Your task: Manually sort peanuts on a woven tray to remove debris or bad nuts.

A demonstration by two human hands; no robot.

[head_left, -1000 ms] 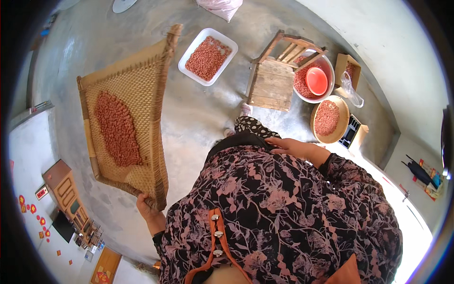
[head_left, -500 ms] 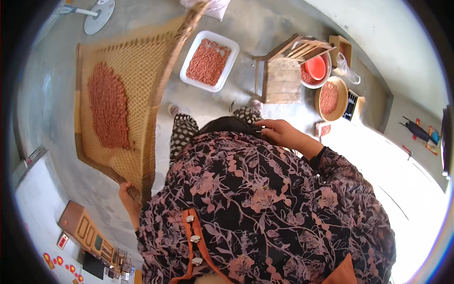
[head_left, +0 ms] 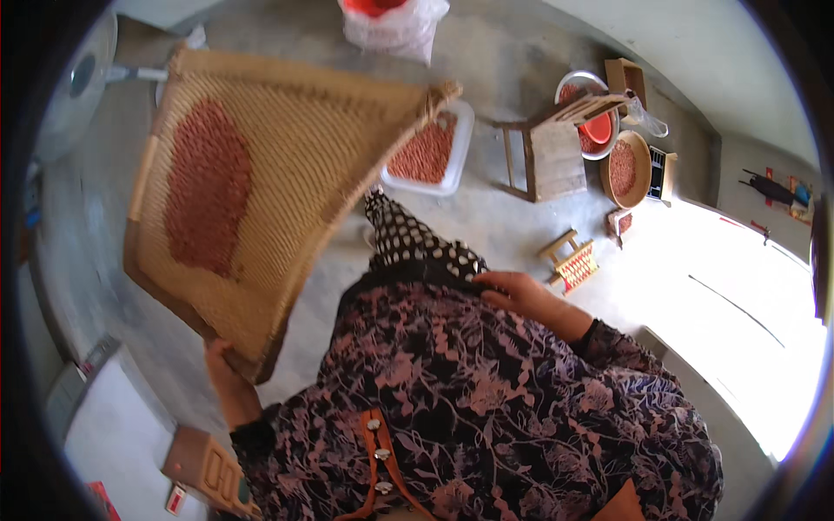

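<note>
My left hand [head_left: 230,373] grips the lower rim of a woven, scoop-shaped bamboo tray [head_left: 304,148], which is held out at the left with a patch of reddish kernels [head_left: 205,182] on it. The tray partly hides a white plastic tub [head_left: 452,148] of similar kernels on the floor behind it. At my waist, my right hand [head_left: 521,295] is closed on the black waistband [head_left: 452,276], just above my floral top and beside a dotted trouser leg.
A wooden chair [head_left: 556,161] stands beyond, beside a metal basin [head_left: 569,87], round basket [head_left: 638,174] and box [head_left: 627,74]. A small folding stool [head_left: 573,265] is right of my legs, a pale sack [head_left: 395,35] at the back, a fan [head_left: 78,87] at far left, bright doorway at right.
The tray has tilted and moved so its far corner reaches right, over part of the white tub. The view has shifted, showing the folding stool. My right hand stays at the waistband.
</note>
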